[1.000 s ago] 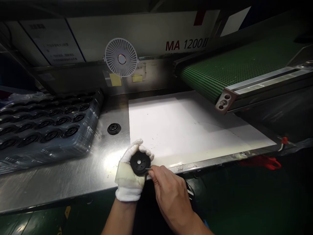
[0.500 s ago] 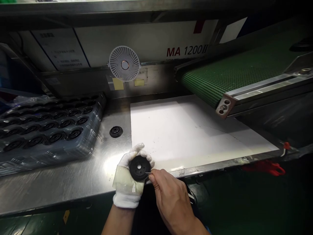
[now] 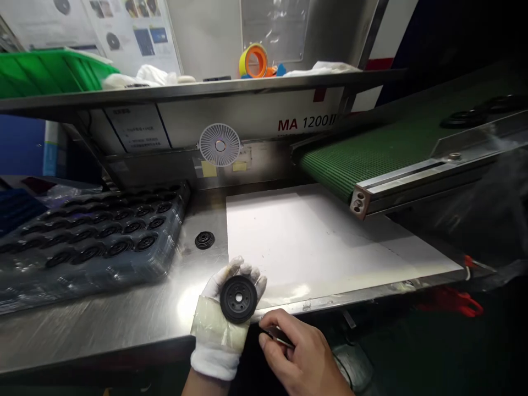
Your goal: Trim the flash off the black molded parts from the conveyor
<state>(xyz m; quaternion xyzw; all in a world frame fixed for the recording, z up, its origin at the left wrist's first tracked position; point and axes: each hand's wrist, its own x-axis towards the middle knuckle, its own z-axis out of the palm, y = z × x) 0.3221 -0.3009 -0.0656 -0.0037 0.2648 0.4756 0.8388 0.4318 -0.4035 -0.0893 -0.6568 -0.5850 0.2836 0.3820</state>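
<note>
The white-gloved, taped left hand (image 3: 218,324) cups a round black ribbed disc (image 3: 238,299) upright, its centre hole facing the camera. The bare right hand (image 3: 297,352) pinches a slim metal tool (image 3: 280,336), its long axis pointing left towards the disc, just apart from it. Beyond lie a steel table (image 3: 124,324), a white sheet (image 3: 313,247), a second black disc (image 3: 204,240) and a plastic-wrapped tray of discs (image 3: 173,220).

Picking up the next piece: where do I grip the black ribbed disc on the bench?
Pinch the black ribbed disc by its outer rim, from above on the near side: it lies flat on the steel bench, with the wrapped tray to its left.
</note>
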